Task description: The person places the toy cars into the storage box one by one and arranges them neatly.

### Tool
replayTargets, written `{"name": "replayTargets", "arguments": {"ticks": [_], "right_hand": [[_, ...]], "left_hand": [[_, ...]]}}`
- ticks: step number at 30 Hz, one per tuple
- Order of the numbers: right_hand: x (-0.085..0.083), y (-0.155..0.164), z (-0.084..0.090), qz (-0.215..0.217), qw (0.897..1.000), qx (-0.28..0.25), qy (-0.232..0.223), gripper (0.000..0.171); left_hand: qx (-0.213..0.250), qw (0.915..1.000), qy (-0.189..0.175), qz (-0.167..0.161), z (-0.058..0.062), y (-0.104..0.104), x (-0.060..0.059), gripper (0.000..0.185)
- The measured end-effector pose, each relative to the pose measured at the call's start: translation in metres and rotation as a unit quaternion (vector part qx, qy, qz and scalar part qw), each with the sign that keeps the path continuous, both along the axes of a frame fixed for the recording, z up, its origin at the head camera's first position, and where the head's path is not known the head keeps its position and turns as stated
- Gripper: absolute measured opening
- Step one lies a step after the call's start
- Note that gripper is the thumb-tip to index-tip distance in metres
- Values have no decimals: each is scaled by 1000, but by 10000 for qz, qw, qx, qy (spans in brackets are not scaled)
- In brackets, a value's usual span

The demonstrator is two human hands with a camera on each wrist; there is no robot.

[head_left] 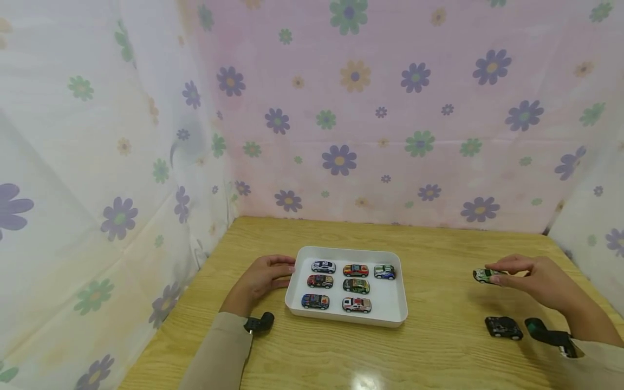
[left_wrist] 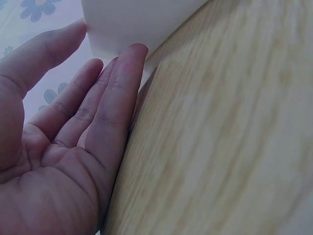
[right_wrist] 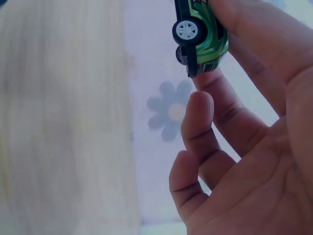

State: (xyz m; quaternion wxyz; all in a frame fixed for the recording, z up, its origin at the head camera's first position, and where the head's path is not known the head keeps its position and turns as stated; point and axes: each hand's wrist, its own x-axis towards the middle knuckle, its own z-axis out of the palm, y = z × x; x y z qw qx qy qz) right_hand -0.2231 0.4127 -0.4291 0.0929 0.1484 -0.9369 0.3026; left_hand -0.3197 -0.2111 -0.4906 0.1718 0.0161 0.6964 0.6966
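Note:
A green toy car (right_wrist: 208, 41) is pinched between the thumb and fingers of my right hand (head_left: 548, 279), held off the wooden table at the right. Below that hand a black toy car (head_left: 504, 327) stands on the table. My left hand (head_left: 263, 279) touches the left wall of a white tray (head_left: 385, 314) with its fingers fairly straight; the left wrist view shows its fingertips (left_wrist: 132, 54) against the tray's outer side. Inside the tray several toy cars stand in columns, among them a white and purple car (head_left: 324, 266) and, alone at the right, a green and blue car (head_left: 384, 272).
The wooden table (head_left: 439, 346) ends at a flowered cloth (head_left: 380, 162) behind and at both sides. A black wrist camera (head_left: 548, 333) on the right arm hangs close to the black car.

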Motion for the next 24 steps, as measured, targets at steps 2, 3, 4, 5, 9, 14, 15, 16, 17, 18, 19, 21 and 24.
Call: {"name": "replayTargets", "arguments": {"ticks": [2, 3, 4, 5, 9, 14, 15, 16, 17, 18, 19, 21, 24], "right_hand": [[-2, -6, 5, 60, 10000, -1, -27, 28], [-3, -9, 7, 69, 10000, -4, -61, 29], [-4, -12, 9, 67, 9999, -13, -99, 30], [-5, -15, 11, 72, 9999, -6, -148, 31], [-10, -26, 18, 73, 9995, -28, -293, 34], [-15, -39, 23, 163, 9992, -167, -328, 31], [-15, -42, 24, 168, 9991, -182, -330, 30], [-16, -44, 25, 170, 9992, -179, -328, 30], [-17, -48, 26, 156, 9992, -174, -324, 29], [-18, -51, 27, 160, 9992, -177, -321, 28], [-19, -54, 28, 163, 9992, -189, -326, 28], [-21, -60, 28, 217, 9992, -211, -260, 26], [-24, -70, 29, 380, 9987, -323, -131, 23]], "left_hand": [[-12, 10000, -7, 12, 0, 0, 0, 44], [-26, 10000, -9, 17, 1, 0, 1, 44], [-36, 10000, -12, 21, 1, 0, 1, 44], [-45, 10000, -13, 23, 1, 0, 1, 44], [-54, 10000, 3, 6, 1, 0, 1, 43], [-40, 10000, 6, 23, 0, 0, 0, 44], [-36, 10000, -2, 31, 0, 0, 0, 44], [-30, 10000, -9, 36, 0, 0, 0, 44], [-23, 10000, -14, 43, 0, 1, 0, 44], [-19, 10000, -14, 49, 0, 1, 0, 44], [-18, 10000, -12, 47, 0, 1, 0, 44], [-24, 10000, -10, 51, -1, 0, -1, 44], [-31, 10000, -15, 56, 0, 0, -1, 44]]}}
